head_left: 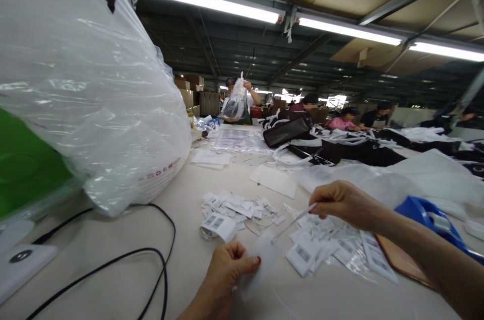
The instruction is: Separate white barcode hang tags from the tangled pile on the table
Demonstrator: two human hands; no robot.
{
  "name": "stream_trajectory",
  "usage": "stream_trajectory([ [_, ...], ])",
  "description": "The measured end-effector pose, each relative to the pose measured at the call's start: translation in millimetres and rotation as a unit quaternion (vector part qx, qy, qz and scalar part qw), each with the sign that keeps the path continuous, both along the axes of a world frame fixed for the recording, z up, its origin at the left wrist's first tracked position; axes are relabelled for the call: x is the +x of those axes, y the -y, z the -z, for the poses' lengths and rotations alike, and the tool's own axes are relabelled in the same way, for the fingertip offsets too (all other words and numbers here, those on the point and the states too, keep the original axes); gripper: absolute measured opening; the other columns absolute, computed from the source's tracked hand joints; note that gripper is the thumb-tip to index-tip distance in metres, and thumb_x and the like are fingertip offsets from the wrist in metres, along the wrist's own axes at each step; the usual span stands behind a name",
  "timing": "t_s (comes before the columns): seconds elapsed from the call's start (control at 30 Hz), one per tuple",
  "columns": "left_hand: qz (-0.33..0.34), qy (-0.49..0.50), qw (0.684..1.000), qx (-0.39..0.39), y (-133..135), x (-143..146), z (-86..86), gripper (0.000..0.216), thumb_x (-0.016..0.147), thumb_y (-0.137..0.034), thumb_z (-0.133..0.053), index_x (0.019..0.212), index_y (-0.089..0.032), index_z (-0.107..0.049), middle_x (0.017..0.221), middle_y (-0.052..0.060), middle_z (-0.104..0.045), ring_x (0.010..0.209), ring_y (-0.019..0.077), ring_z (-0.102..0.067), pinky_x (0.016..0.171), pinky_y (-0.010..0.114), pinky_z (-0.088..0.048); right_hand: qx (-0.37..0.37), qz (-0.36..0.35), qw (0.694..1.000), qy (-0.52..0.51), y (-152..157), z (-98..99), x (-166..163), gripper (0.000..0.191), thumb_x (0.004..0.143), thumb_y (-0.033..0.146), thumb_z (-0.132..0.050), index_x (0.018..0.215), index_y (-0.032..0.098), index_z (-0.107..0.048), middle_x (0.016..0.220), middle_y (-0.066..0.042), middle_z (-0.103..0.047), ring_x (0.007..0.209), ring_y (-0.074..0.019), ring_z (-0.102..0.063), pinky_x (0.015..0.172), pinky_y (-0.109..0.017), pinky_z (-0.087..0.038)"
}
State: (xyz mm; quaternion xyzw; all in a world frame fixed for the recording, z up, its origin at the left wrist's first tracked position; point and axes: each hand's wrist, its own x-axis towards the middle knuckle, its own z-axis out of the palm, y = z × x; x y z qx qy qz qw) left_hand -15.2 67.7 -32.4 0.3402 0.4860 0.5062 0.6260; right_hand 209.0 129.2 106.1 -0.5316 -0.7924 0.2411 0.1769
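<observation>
My left hand (229,272) pinches a pale, translucent tag (262,259) between thumb and fingers above the table's near edge; the tag is blurred. From its upper corner a thin white string (289,224) runs up to the right. My right hand (342,204) is closed on the far end of that string, thumb against forefinger. Behind the tag lies a loose heap of white barcode labels (238,206). Below my right hand spreads a second pile of barcode tags (306,249), some with clear plastic and strings.
A large plastic bag (124,103) bulges at left, above a black cable (166,259) and a white device (26,264). At right are a blue tape dispenser (427,216) and a phone-like object (403,259). Black bags (291,131) lie farther back; several people work beyond.
</observation>
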Motion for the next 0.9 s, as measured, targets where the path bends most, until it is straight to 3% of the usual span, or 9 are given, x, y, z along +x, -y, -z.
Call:
stream_trajectory([
  [0.27,-0.042,-0.022,0.999,0.026,-0.9,1.0,0.2,0.038,0.046,-0.023,-0.076,0.059,-0.019,-0.041,0.051,-0.007,-0.049,0.047,0.0080,-0.045,0.047,0.019,-0.030,0.052,0.041,0.998,0.022,0.3,0.1,-4.8,0.014,0.066,0.023,-0.056,0.060,0.016,-0.066,0.051,-0.001,-0.063,0.051,-0.0141,-0.055,0.051,-0.024,-0.039],
  [0.57,0.040,-0.031,0.994,0.101,13.6,9.7,5.4,0.032,0.061,-0.020,-0.060,0.083,-0.022,-0.038,0.052,-0.009,-0.052,0.046,0.0086,-0.046,0.046,0.019,-0.032,0.036,0.103,0.990,0.085,-16.1,21.5,-17.4,0.012,0.072,0.015,-0.055,0.069,0.013,-0.066,0.050,0.001,-0.060,0.051,-0.0119,-0.057,0.049,-0.021,-0.040],
  [0.73,0.073,-0.036,0.992,0.101,27.3,21.7,16.2,0.030,0.059,-0.017,-0.056,0.086,-0.020,-0.044,0.057,-0.009,-0.046,0.048,0.0068,-0.041,0.045,0.019,-0.028,0.016,0.091,0.983,0.161,-29.6,44.7,-24.7,0.017,0.085,0.028,-0.054,0.087,0.014,-0.062,0.082,-0.001,-0.065,0.071,-0.0135,-0.061,0.066,-0.031,-0.050],
  [0.9,0.083,-0.081,0.990,0.075,38.4,26.8,36.4,0.022,0.058,-0.019,-0.055,0.078,-0.019,-0.045,0.058,-0.008,-0.041,0.047,0.0062,-0.036,0.046,0.020,-0.024,0.010,0.062,0.975,0.213,-31.9,71.8,-38.1,0.022,0.087,0.029,-0.052,0.104,0.017,-0.057,0.107,-0.005,-0.060,0.089,-0.0179,-0.060,0.075,-0.037,-0.050],
])
